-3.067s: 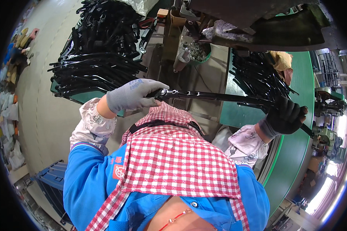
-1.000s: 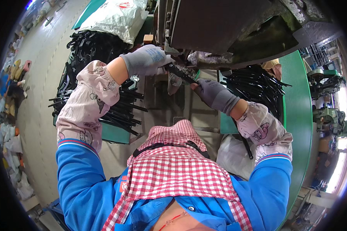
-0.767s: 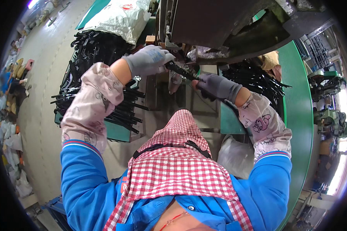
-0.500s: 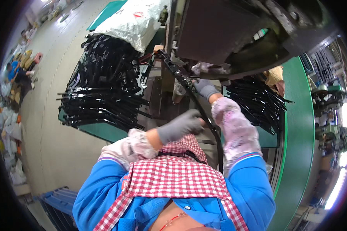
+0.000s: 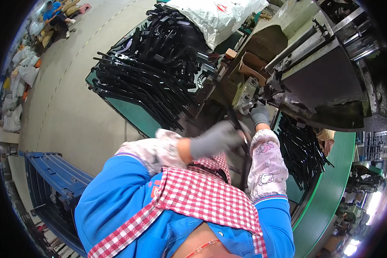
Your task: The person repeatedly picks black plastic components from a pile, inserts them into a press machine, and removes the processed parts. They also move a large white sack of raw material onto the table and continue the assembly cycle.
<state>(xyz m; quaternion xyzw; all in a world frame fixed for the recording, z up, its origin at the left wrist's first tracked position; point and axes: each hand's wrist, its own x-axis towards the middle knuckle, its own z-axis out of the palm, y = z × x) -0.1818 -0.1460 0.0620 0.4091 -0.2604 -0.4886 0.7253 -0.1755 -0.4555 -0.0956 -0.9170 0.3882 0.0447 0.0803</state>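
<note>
A gray-gloved left hand (image 5: 221, 138) blurs at a long black bar (image 5: 234, 116), which slants between a checked apron (image 5: 208, 193) and a heavy machine (image 5: 324, 81), as I follow from a distance. Its fingers seem bent around the bar, but through the blur I cannot tell whether they grip it. The right hand (image 5: 260, 115) reaches in at the machine's metal fixture (image 5: 246, 93); its fingertips are hidden, so I cannot tell whether they pinch anything.

That is where I see the greater danger: were the machine to cycle, fingers that close could be crushed, and a loose sleeve (image 5: 267, 167) could snag. A slack left hold could let the bar drop, or its swinging end could knock bars from the pile (image 5: 137, 86) jutting over the green counter (image 5: 131, 114).
</note>
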